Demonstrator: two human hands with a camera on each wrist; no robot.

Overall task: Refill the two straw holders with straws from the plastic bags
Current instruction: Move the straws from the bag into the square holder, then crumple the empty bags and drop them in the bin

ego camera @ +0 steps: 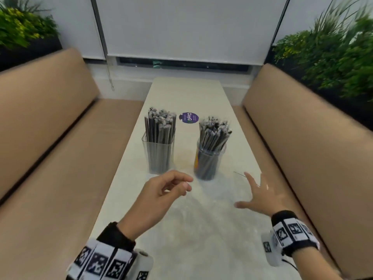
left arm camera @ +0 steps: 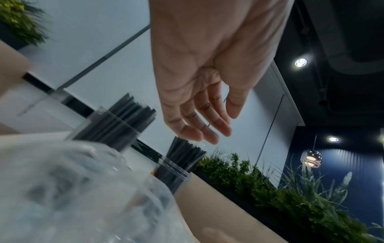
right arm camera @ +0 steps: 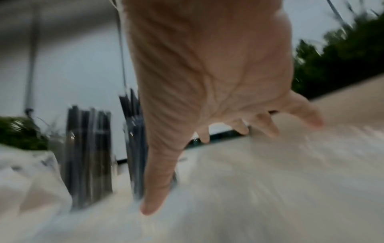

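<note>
Two clear straw holders stand side by side mid-table, both packed with dark wrapped straws: a square one on the left and a round jar on the right. My left hand hovers just in front of the gap between them, its fingers loosely curled and holding nothing. My right hand is spread flat and low over the table, to the right of the round jar, also with nothing in it. Blurred clear plastic, seemingly a bag, fills the low left of the left wrist view.
The white table is narrow and runs away from me between two tan padded benches. A purple round sticker lies behind the holders. A thin dark strand lies near my right fingers. Planters flank the benches.
</note>
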